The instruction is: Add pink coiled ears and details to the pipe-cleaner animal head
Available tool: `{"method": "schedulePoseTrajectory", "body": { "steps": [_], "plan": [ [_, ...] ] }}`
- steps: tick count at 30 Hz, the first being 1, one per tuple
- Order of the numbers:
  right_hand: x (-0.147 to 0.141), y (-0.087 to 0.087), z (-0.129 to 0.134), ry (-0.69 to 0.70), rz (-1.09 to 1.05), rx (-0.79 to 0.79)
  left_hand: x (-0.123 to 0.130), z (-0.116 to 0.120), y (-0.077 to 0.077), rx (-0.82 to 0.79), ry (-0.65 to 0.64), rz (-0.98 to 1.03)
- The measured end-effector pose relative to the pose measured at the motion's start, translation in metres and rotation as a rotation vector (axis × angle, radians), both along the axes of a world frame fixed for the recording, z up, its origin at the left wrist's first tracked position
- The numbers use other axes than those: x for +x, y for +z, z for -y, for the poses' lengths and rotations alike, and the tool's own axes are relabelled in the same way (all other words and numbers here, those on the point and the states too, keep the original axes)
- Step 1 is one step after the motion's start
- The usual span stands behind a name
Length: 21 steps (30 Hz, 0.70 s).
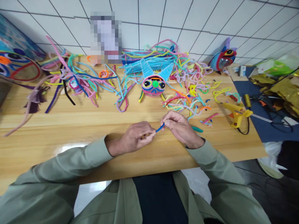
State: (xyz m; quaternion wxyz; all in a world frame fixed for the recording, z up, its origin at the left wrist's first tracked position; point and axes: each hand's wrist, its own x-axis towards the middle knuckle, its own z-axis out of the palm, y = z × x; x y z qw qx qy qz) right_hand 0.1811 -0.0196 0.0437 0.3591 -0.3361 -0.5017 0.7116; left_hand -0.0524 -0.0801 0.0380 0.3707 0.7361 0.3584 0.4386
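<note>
A short blue pipe-cleaner piece spans the gap between my hands above the wooden table. My left hand pinches its lower left end, and my right hand pinches its upper right end. Beyond them sits a round pink-rimmed face with yellow-ringed eyes, a green nose and two light blue ears. A green piece lies just right of my right hand.
Loose coloured pipe cleaners spread over the back left, with bundled blue ones at the back. A yellow glue gun lies at the right. Another decorated face stands by the tiled wall.
</note>
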Motion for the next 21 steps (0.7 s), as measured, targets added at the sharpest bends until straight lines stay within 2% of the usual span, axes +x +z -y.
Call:
{"method": "schedulePoseTrajectory", "body": {
  "steps": [2,6,9,11,15,17,21],
  "plan": [
    [-0.001,0.001,0.001,-0.028,0.026,0.036,0.000,-0.001,0.002,-0.036,0.013,-0.017],
    [-0.002,0.003,0.001,-0.045,0.122,0.152,0.001,-0.007,0.009,-0.374,-0.047,0.039],
    [-0.002,0.003,0.000,-0.027,0.155,0.188,0.004,-0.011,0.009,-0.475,-0.073,0.059],
    [-0.002,0.003,-0.001,-0.010,0.148,0.183,0.005,-0.012,0.006,-0.423,-0.066,0.032],
    [-0.003,0.002,-0.002,0.063,0.142,0.123,0.002,-0.013,0.001,-0.096,-0.090,-0.117],
    [-0.004,0.005,-0.002,0.086,0.167,0.118,0.000,-0.014,0.000,0.010,-0.110,-0.177],
    [-0.005,0.010,-0.003,0.109,0.249,0.208,0.001,-0.016,0.000,-0.036,-0.148,-0.220]
  ]
}}
